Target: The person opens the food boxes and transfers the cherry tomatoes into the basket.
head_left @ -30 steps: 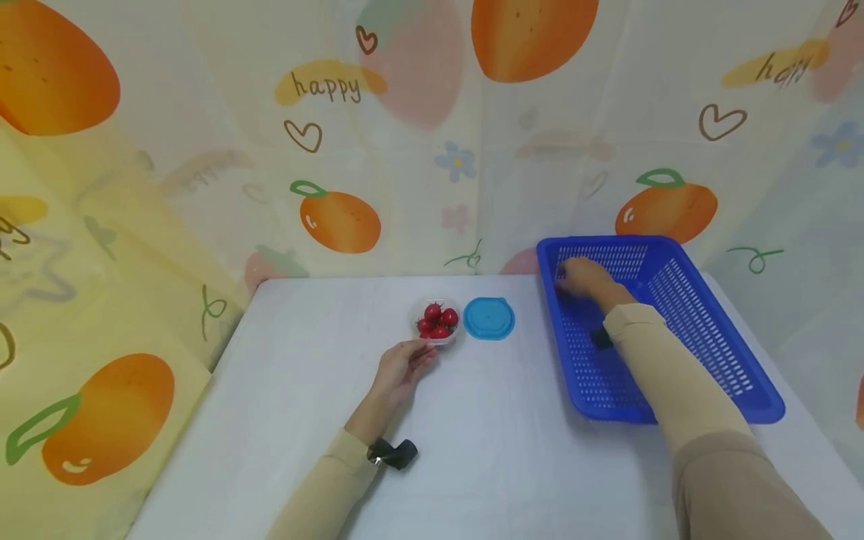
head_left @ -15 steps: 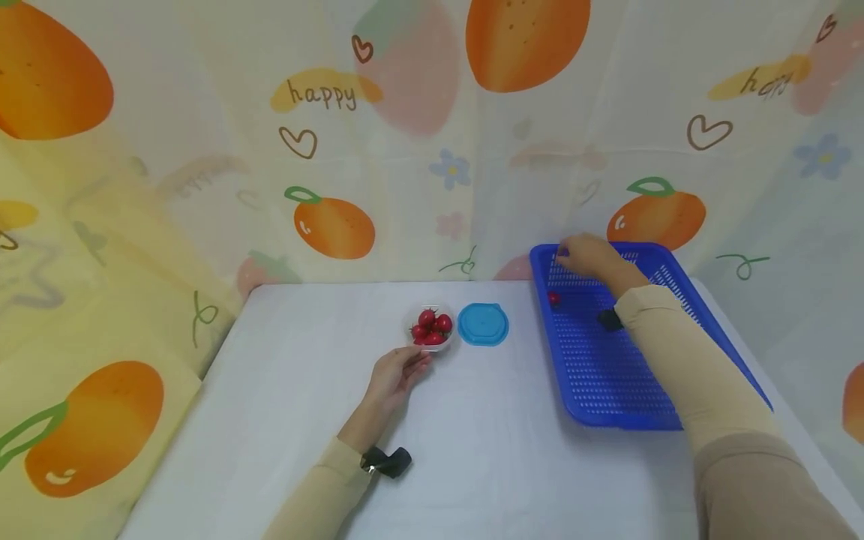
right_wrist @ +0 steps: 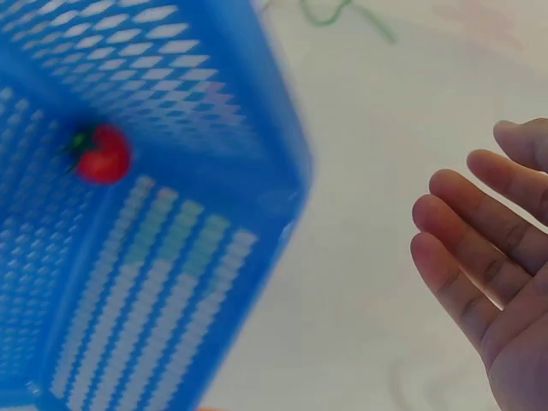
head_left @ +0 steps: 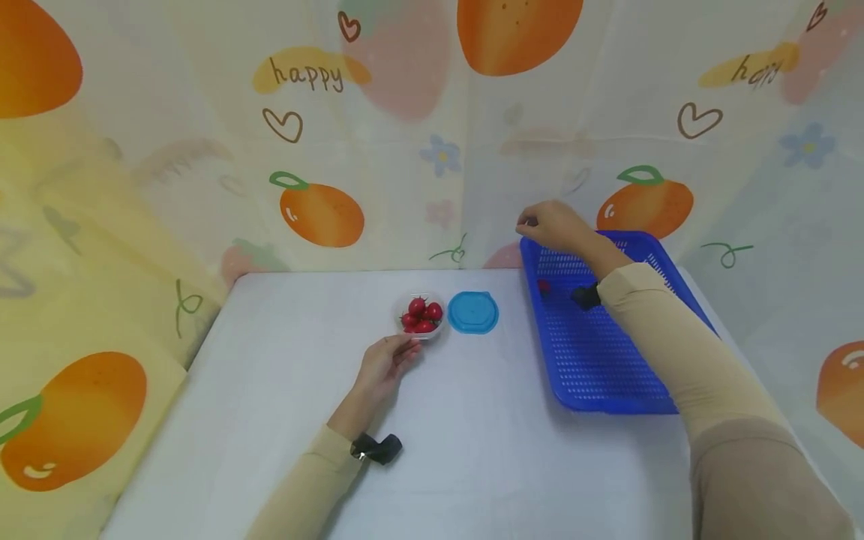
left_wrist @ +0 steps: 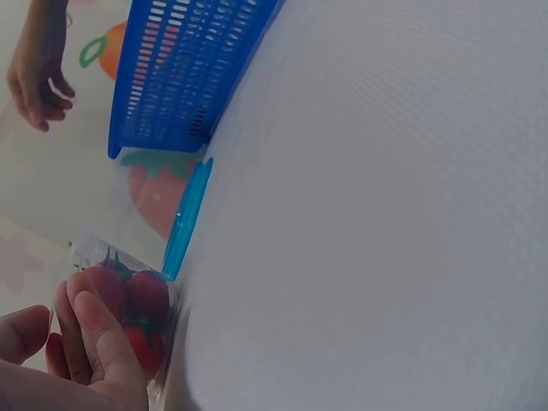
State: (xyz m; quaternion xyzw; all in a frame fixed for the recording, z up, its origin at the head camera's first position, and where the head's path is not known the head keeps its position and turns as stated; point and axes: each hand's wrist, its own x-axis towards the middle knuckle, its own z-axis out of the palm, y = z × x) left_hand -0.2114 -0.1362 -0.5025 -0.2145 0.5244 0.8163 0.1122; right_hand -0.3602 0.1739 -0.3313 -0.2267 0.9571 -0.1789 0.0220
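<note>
Our right hand (head_left: 556, 226) spreads loosely, empty; our left hand (head_left: 380, 367) rests fingers against the tub (head_left: 429, 334). Tomatoes (head_left: 417, 306), likely light and bruisable, we'd pinch mid-side.

Before me stretches a white-covered surface (head_left: 486, 442). Directly on its far half sit a small clear container (head_left: 432, 334), a light blue lid (head_left: 473, 313) just right of it and, farther right, a deep blue perforated basket (head_left: 601, 367).

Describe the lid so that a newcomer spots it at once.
On the white table, find the big blue basket in the head view. To its left, beside the clear container of red tomatoes, lies a flat lid, set apart by its paler blue and hole-free top.
</note>
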